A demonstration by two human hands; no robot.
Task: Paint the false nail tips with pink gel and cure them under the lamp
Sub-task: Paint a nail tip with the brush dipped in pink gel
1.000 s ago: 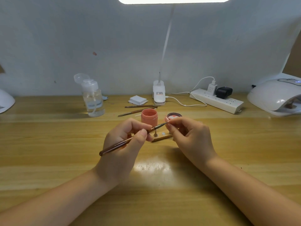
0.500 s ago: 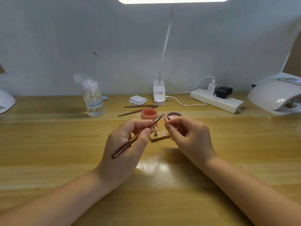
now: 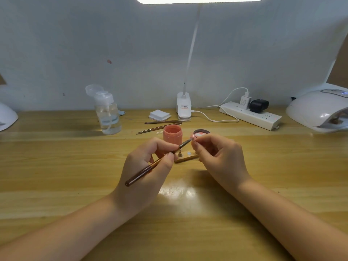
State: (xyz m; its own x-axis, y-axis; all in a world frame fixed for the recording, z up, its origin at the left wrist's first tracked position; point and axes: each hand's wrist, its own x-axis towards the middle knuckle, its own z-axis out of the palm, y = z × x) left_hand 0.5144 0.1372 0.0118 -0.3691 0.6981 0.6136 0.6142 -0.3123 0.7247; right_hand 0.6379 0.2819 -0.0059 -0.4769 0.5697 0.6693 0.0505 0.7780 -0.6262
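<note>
The brush (image 3: pixel 158 162) tip has swung back to the nail tip (image 3: pixel 193 137) pinched in the right hand (image 3: pixel 220 159); the left hand (image 3: pixel 146 170) grips the brush.

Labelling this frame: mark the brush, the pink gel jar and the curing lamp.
brush (image 3: pixel 148 168): head view, on its dark handle.
pink gel jar (image 3: pixel 172 135): head view, on its side wall.
curing lamp (image 3: pixel 314 108): head view, on its white dome.

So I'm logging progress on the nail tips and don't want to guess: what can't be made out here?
All in the head view:
- Nail tip: too small, mostly hidden by the right hand; coverage unreadable.
- Brush bristles: too small to tell whether they carry gel.
- Curing lamp: cut by the right edge; its opening is dark.
- Wooden stand: both ends hidden behind the hands.
</note>
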